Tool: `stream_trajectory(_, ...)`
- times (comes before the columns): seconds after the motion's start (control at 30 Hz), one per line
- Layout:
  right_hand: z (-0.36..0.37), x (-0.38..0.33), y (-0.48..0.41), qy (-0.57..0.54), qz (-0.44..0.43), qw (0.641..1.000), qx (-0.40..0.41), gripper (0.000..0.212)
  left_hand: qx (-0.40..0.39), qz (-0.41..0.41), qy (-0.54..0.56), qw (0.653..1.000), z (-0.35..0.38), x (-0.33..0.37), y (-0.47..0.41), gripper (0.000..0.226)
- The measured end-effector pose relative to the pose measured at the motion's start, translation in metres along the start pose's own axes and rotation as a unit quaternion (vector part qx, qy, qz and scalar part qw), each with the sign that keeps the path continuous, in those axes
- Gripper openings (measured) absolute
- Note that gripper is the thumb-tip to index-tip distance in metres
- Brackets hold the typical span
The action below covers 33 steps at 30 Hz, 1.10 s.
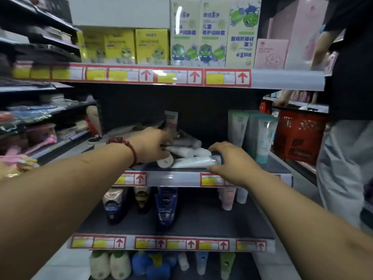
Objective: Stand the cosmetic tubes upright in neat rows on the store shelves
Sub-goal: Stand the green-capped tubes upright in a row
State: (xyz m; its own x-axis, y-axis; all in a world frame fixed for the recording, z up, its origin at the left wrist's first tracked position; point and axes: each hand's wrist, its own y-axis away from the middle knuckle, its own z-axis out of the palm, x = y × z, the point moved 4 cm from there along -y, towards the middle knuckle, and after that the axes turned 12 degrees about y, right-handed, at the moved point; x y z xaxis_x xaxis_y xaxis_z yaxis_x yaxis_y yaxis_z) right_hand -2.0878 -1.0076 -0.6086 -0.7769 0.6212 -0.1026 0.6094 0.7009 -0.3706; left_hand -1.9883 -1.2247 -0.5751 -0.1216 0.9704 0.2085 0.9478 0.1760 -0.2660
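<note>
On the middle shelf (173,175) several white cosmetic tubes (181,151) lie flat in a loose pile. My left hand (152,145), with a red bead bracelet on the wrist, rests on the left side of the pile, fingers reaching among the tubes; whether it holds one is hidden. My right hand (232,162) curls round the end of a pale green-white tube (193,161) lying along the shelf's front edge. A pink-white tube (171,120) stands upright at the back. Three teal-white tubes (260,136) stand upright at the right.
Boxes (153,47) fill the shelf above. Dark tubes (166,205) and pale pink tubes (228,197) stand on the shelf below. A red basket (298,136) hangs at the right beside a person in light trousers (343,168). Another shelf unit (40,118) runs along the left.
</note>
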Motion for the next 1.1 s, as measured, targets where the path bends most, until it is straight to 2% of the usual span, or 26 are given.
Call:
stream_trajectory(0.07,0.009,-0.006,-0.011,0.011,0.006,1.000,-0.014,0.055,-0.020,0.010,0.002,1.000,0.007,-0.006,0.006,0.035)
stream_trajectory(0.23,0.033,-0.012,-0.031,0.029,0.024,0.998,-0.044,0.046,-0.023,0.049,0.008,0.999,0.024,-0.023,0.011,0.049)
stream_trajectory(0.3,0.034,-0.013,-0.035,0.034,0.025,0.998,-0.049,0.044,-0.042,0.040,0.005,0.998,0.028,-0.029,0.010,0.053)
stream_trajectory(0.37,0.030,-0.015,-0.038,0.047,0.022,0.997,-0.062,0.047,-0.045,0.030,0.035,0.998,0.028,-0.029,0.009,0.048)
stream_trajectory(0.47,0.024,-0.016,-0.041,0.079,0.023,0.993,-0.088,0.047,0.005,-0.026,0.154,0.988,0.027,-0.024,0.005,0.027)
stream_trajectory(0.57,0.019,-0.016,-0.040,0.122,0.011,0.986,-0.113,0.042,0.066,-0.089,0.156,0.981,0.031,-0.026,-0.008,0.027)
stream_trajectory(0.67,0.012,-0.015,-0.039,0.131,0.003,0.985,-0.110,0.043,0.052,-0.163,0.116,0.978,0.030,-0.025,-0.015,0.050)
stream_trajectory(0.83,0.003,-0.007,-0.029,0.064,0.048,0.996,-0.040,0.042,0.029,-0.238,0.182,0.954,0.025,-0.030,-0.016,0.042)
stream_trajectory(0.9,0.004,-0.003,-0.025,0.053,0.067,0.996,-0.024,0.041,0.048,-0.221,0.145,0.963,0.023,-0.033,-0.016,0.043)
stream_trajectory(0.97,0.006,0.002,-0.023,0.046,0.088,0.995,-0.007,0.039,0.084,-0.170,0.018,0.982,0.023,-0.029,-0.016,0.045)
stream_trajectory(1.03,0.007,0.007,-0.023,0.025,0.114,0.993,0.018,0.035,0.136,-0.110,-0.104,0.979,0.023,-0.015,-0.014,0.041)
stream_trajectory(1.1,0.008,0.013,-0.024,-0.005,0.136,0.990,0.046,0.032,0.151,-0.045,-0.139,0.978,0.028,-0.001,-0.017,0.039)
